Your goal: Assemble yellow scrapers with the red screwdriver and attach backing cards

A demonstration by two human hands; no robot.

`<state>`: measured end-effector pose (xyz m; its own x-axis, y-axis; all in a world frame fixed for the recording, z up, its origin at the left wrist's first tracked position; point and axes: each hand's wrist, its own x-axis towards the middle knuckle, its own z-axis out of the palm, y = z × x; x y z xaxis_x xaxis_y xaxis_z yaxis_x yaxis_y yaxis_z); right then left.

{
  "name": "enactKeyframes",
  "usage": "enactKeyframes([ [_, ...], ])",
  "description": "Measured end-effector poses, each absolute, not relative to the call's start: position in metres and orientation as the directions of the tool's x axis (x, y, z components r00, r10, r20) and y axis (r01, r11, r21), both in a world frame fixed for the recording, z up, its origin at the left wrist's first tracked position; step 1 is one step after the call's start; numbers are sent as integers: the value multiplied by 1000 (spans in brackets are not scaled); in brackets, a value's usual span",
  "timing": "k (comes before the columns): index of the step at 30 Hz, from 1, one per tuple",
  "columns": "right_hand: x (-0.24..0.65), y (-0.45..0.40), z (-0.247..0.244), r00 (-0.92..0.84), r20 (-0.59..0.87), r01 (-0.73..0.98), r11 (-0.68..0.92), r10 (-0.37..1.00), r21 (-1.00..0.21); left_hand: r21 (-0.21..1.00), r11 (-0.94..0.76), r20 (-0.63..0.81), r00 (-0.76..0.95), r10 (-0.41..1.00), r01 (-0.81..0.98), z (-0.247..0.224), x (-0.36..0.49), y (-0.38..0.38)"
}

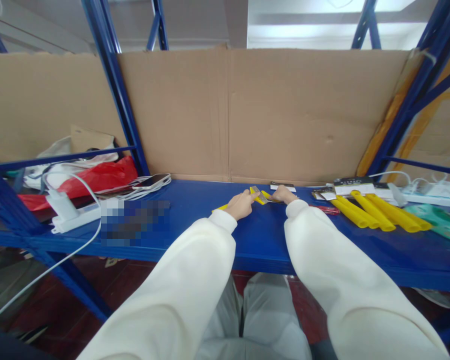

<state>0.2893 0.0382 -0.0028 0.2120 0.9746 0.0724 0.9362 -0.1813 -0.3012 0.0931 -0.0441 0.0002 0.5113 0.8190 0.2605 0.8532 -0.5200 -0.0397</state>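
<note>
Above the blue shelf, my left hand is closed on a yellow tool, whose yellow end sticks out to the left of the hand. A flat greyish piece with yellow edges lies between my two hands, by the left fingertips. My right hand is closed at the right end of this piece, on something yellow mostly hidden by the fingers. Just behind the right hand sits a small black and white packet. A red item lies right of the right sleeve.
Several yellow tubes lie at the right, near black and white boxes, a green tape roll and a white power strip. At the left are another power strip, a phone and a red bag. Cardboard stands behind.
</note>
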Motion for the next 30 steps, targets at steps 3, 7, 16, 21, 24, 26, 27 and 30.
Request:
enactKeyframes([
  [3,289,30,-1,136,104,955,-102,985,-279,-36,-520,263,510,819,853,1,93,-45],
  [7,286,18,1,53,170,978,-17,984,-209,-28,-523,264,511,818,852,0,92,-45],
  [16,288,16,-4,-66,221,995,81,973,-60,-9,-539,271,521,809,842,-3,91,-44],
  [21,290,16,-3,-96,173,995,97,980,5,-1,-539,265,520,812,843,-3,91,-43],
  [24,290,14,-3,-143,210,990,137,967,42,0,-542,261,523,811,840,-3,91,-41],
  [26,289,13,-3,-166,227,986,157,960,56,2,-541,262,522,812,841,-4,91,-41],
  [27,288,12,-3,-171,219,985,161,961,61,4,-540,263,520,813,842,-4,91,-40],
  [30,285,8,1,-174,163,984,163,971,78,8,-540,262,519,814,842,-3,91,-40],
])
